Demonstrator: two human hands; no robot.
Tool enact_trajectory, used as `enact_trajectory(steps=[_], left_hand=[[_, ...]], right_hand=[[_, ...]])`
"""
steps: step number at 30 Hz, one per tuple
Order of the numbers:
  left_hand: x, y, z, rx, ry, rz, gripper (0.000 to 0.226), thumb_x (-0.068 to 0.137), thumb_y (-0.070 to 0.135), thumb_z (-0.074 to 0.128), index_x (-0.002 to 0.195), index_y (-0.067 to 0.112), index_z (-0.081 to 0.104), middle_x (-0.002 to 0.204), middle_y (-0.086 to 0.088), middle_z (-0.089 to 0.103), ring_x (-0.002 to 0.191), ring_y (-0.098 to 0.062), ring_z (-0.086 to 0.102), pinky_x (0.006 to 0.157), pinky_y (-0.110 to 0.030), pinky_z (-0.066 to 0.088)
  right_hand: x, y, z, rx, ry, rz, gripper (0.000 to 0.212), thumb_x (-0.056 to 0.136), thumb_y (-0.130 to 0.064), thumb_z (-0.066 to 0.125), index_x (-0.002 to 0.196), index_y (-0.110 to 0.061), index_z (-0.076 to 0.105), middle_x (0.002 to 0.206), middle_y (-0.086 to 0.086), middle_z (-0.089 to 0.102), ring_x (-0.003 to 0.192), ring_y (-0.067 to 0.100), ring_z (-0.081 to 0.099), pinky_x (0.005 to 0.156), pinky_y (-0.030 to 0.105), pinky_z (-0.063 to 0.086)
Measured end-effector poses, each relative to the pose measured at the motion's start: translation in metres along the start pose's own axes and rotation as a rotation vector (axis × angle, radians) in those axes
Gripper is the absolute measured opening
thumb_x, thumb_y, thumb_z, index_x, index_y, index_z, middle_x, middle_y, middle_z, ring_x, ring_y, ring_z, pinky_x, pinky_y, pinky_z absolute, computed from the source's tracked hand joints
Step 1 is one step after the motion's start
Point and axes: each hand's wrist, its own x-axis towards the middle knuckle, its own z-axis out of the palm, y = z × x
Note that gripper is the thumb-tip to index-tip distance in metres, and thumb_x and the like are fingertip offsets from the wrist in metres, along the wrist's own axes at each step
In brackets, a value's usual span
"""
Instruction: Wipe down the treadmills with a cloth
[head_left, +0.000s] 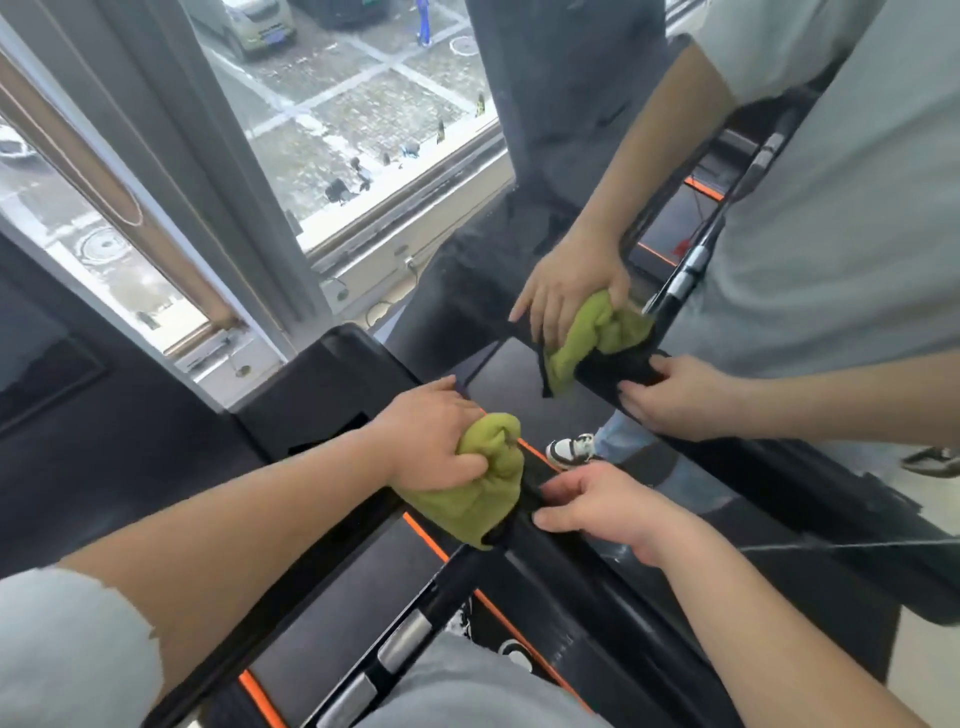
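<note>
My left hand (434, 441) grips a bunched green cloth (470, 496) and holds it against the black treadmill frame (576, 566) near its front end. My right hand (608, 512) rests on the same black bar just right of the cloth, fingers curled round its edge. The treadmill's dark belt deck with orange trim (426, 535) runs below my arms. A handrail with silver sensor pads (402, 642) crosses the lower middle. A mirror ahead reflects both hands and the cloth (597, 332).
A mirror wall (571, 130) stands directly ahead, meeting the treadmill's front. To the left a window (353, 119) with a grey frame looks down on a paved street. A black cover (322, 374) sits at the treadmill's front left. A white shoe's reflection (571, 449) shows between my hands.
</note>
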Motion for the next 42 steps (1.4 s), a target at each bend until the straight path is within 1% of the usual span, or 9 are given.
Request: enact_trajectory(steps=[6,9,12,18,23,28,32,35,42], left_hand=[[0.009,-0.034,-0.021,0.099,0.076,-0.368,0.059,0.079,0.061,0.025,0.096,0.023,0.067,0.100,-0.002,0.071,0.108,-0.027,0.060,0.120,-0.041,0.025],[-0.002,0.007,0.000,0.051,0.119,-0.146,0.049,0.076,0.057,0.039,0.091,0.021,0.069,0.092,-0.001,0.072,0.103,-0.028,0.063,0.117,-0.040,0.031],[-0.011,-0.007,0.004,-0.056,0.013,0.032,0.054,0.076,0.054,0.043,0.113,0.025,0.071,0.116,0.010,0.072,0.117,-0.015,0.060,0.128,-0.041,0.017],[0.025,0.003,-0.021,-0.005,-0.069,-0.377,0.050,0.091,0.055,0.035,0.122,0.022,0.055,0.118,-0.007,0.070,0.124,-0.029,0.056,0.123,-0.043,0.021],[0.015,0.044,-0.003,-0.052,-0.158,-0.017,0.033,0.078,0.062,0.035,0.095,0.038,0.049,0.102,0.003,0.070,0.112,-0.026,0.062,0.111,-0.042,0.041],[0.028,0.023,-0.017,-0.059,-0.197,-0.265,0.066,0.073,0.070,0.031,0.113,0.033,0.066,0.117,-0.001,0.071,0.116,-0.029,0.061,0.099,-0.041,0.048],[0.019,0.047,0.005,-0.008,-0.081,-0.104,0.057,0.076,0.061,0.029,0.094,0.021,0.067,0.098,-0.002,0.071,0.106,-0.029,0.060,0.117,-0.044,0.031],[0.007,0.042,0.009,-0.065,-0.055,-0.025,0.065,0.074,0.057,0.035,0.112,0.021,0.073,0.119,0.003,0.066,0.119,-0.026,0.054,0.121,-0.047,0.024],[0.008,0.098,0.020,-0.004,0.083,-0.260,0.041,0.087,0.040,0.056,0.126,0.027,0.053,0.102,-0.012,0.068,0.102,-0.038,0.060,0.084,-0.043,0.049]], right_hand=[[0.006,0.003,-0.004,-0.090,-0.103,-0.038,0.066,0.062,-0.030,0.093,0.124,-0.020,0.073,0.115,-0.007,0.076,0.107,0.005,0.070,0.103,0.031,0.054],[0.007,-0.001,0.000,-0.145,-0.051,-0.055,0.060,0.056,-0.038,0.098,0.110,-0.021,0.076,0.102,-0.010,0.076,0.090,0.002,0.070,0.083,0.019,0.054],[0.006,-0.005,0.008,-0.226,0.024,-0.086,0.053,0.050,-0.049,0.095,0.088,-0.017,0.077,0.074,-0.010,0.074,0.066,0.007,0.069,0.066,0.026,0.056],[-0.003,0.007,0.019,-0.165,0.110,-0.109,0.067,0.049,-0.060,0.090,0.107,-0.029,0.078,0.094,-0.016,0.078,0.089,0.003,0.074,0.092,0.037,0.059],[-0.027,0.028,0.024,-0.158,0.173,-0.143,0.080,0.059,-0.072,0.083,0.128,-0.033,0.071,0.120,-0.021,0.072,0.109,-0.006,0.065,0.103,0.029,0.053],[-0.065,0.059,-0.001,0.066,0.303,-0.096,0.026,0.097,-0.049,0.065,0.110,-0.031,0.078,0.104,-0.017,0.077,0.103,-0.003,0.069,0.099,0.025,0.052],[-0.087,0.089,-0.015,0.373,0.314,0.021,0.028,0.106,-0.031,0.050,0.110,-0.025,0.076,0.101,-0.010,0.080,0.101,0.007,0.073,0.105,0.037,0.052],[-0.103,0.109,-0.016,0.466,0.306,0.091,0.038,0.106,-0.030,0.040,0.105,-0.023,0.077,0.095,-0.007,0.081,0.098,0.011,0.075,0.103,0.037,0.052],[-0.140,0.154,-0.006,0.392,0.407,0.127,0.032,0.096,-0.039,0.053,0.102,-0.020,0.078,0.098,-0.005,0.079,0.105,0.014,0.071,0.107,0.039,0.049]])
